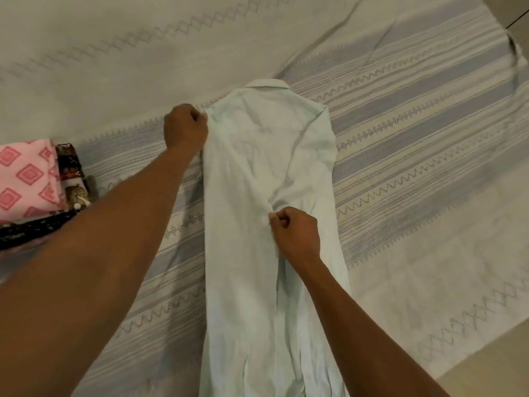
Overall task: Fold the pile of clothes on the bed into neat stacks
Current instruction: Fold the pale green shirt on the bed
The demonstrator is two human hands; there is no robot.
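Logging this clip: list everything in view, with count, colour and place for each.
shirt: one, pale mint, laid lengthwise mid-bed, collar at the far end
bedspread: one, cream with blue-grey stripes and zigzags, under everything
pink cloth: one, pink with diamond print, folded, on top of the stack at the left edge
dark cloths: count unclear, black and brown print, under and beside the pink cloth
left hand: one, grips the shirt's left shoulder
right hand: one, pinches the shirt at its middle

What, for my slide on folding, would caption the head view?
Left hand at the shoulder, right hand mid-body, pinching a pale collared shirt on the striped bedspread.
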